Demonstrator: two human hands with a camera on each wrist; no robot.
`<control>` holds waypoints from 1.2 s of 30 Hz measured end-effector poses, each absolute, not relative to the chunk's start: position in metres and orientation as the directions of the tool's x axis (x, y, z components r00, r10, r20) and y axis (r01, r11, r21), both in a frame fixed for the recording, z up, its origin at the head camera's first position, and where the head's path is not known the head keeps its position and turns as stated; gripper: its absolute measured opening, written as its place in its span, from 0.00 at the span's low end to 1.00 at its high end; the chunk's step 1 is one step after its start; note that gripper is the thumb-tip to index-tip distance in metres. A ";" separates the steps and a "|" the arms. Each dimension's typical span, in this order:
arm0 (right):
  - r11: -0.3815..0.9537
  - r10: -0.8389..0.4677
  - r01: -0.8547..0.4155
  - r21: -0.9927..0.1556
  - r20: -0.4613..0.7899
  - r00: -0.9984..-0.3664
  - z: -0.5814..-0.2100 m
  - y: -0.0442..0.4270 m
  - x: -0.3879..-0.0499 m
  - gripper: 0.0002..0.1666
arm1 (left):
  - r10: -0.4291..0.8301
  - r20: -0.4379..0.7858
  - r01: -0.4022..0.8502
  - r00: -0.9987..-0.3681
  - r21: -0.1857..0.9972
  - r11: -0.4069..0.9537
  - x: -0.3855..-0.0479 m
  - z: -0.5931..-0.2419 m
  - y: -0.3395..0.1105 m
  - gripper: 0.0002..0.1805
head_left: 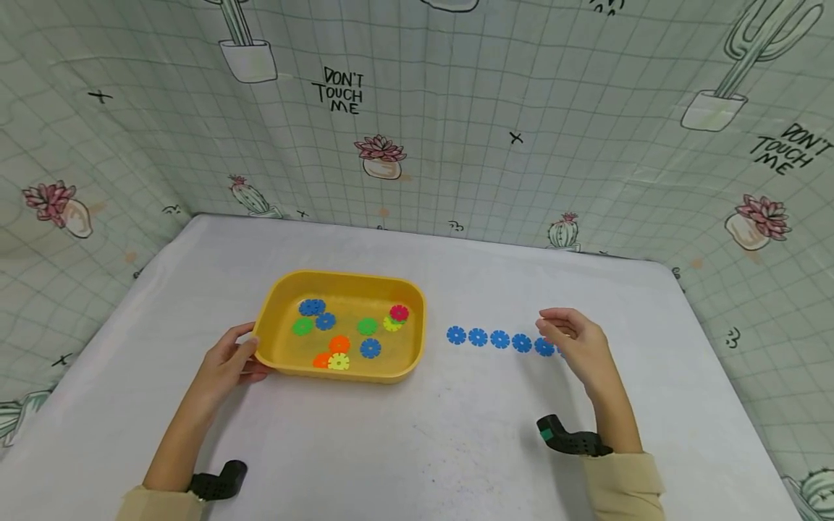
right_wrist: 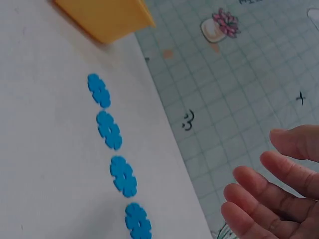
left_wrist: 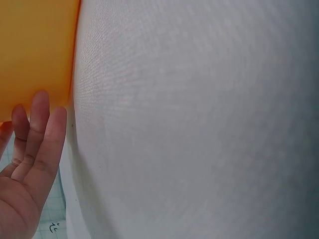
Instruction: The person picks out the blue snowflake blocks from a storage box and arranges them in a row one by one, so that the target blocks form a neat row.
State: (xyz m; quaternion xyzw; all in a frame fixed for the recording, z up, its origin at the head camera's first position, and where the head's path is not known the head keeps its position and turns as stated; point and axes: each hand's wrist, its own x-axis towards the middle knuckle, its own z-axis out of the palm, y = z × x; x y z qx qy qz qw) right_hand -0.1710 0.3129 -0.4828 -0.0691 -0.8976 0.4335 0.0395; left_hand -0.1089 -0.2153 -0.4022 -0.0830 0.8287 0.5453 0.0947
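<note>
A yellow plastic tray (head_left: 352, 284) stands on the white table, with several flower-shaped plastic discs in blue, green, orange, yellow and pink inside. At its left end my left hand (head_left: 229, 359) grips the rim; in the left wrist view the fingertips (left_wrist: 40, 102) lie against the outer wall of the tray (left_wrist: 37, 50). To the right of the tray, blue flower-shaped discs (head_left: 499, 339) form a row, also seen in the right wrist view as a line of blue discs (right_wrist: 123, 176). My right hand (head_left: 580, 347) hovers over the row's right end, fingers loosely bent, holding nothing, partly hiding the last disc.
The white table (head_left: 365, 449) stretches out in front of the tray and the row. Behind and beside it hangs a checked cloth (head_left: 456, 181) printed with cacti and lettering. Each wrist wears a black camera band (head_left: 576, 440).
</note>
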 end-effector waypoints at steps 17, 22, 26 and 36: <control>0.496 -0.174 -0.081 -0.865 -0.007 -0.985 -0.372 0.166 -0.147 0.21 | -0.038 -0.243 -0.238 -0.969 0.886 0.398 -0.109 -0.402 -0.215 0.27; 0.458 -0.231 -0.103 -0.883 -0.006 -0.973 -0.373 0.140 -0.151 0.20 | -0.034 -0.244 -0.237 -0.969 0.888 0.394 -0.109 -0.402 -0.215 0.27; 0.419 -0.293 -0.122 -0.900 -0.007 -0.956 -0.373 0.121 -0.156 0.19 | -0.027 -0.234 -0.225 -0.972 0.891 0.394 -0.108 -0.402 -0.215 0.27; 0.459 -0.448 -0.152 -0.875 -0.081 -0.890 -0.379 0.086 -0.170 0.18 | -0.019 -0.226 -0.215 -0.974 0.893 0.396 -0.108 -0.402 -0.216 0.27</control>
